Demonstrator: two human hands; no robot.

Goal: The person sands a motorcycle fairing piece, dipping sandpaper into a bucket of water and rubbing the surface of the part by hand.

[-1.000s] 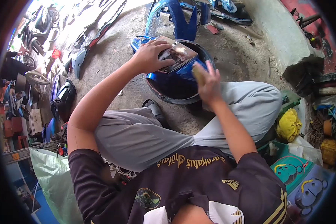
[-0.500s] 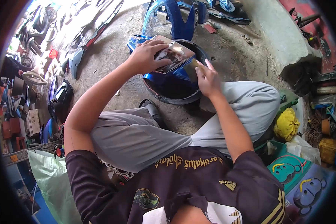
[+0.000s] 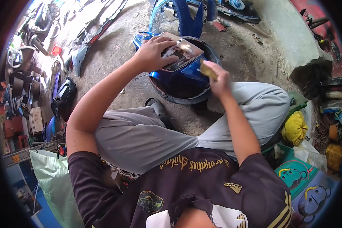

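Note:
A blue motorcycle fairing (image 3: 190, 72) with a clear-lensed headlight (image 3: 184, 54) set into it rests over a round black tub (image 3: 178, 99). My left hand (image 3: 154, 53) grips the headlight side of the fairing, thumb and fingers apart across the lens. At the fairing's right edge, my right hand (image 3: 221, 79) is closed around a yellowish-brown pad (image 3: 208, 70), perhaps a sanding pad or sponge. Motion blurs that hand a little. The tub's contents are hard to make out under the fairing.
More blue body panels (image 3: 190, 21) stand beyond the tub. Motorcycle parts (image 3: 62, 97) crowd the left side. A concrete block (image 3: 300, 45) lies at the right, above a yellow bag (image 3: 294, 127). A pale green sack (image 3: 53, 186) sits at lower left.
My right hand has shifted right and slightly away from the fairing, and the pad in it now shows more. My left hand keeps its place on the headlight. The whole view has shifted slightly.

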